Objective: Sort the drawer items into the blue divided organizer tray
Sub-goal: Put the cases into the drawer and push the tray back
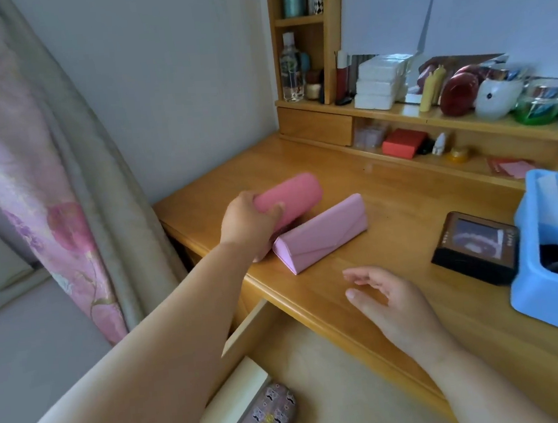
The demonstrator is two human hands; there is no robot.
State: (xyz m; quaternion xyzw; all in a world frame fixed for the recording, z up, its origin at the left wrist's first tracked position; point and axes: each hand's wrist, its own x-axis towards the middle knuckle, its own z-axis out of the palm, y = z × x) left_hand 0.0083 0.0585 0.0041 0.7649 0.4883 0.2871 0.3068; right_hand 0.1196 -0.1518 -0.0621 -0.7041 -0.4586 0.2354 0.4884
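clearly the sorting is under way: the blue organizer tray sits at the desk's right edge, already holding a few things. next the left hand, wrapped round the rounded pink case at the desk's far left beside a triangular pink case, must carry it rightward. the right hand hovers relaxed, holding nothing.

Both forearms are bare to the frame edge, with no sleeves, rings or watch.
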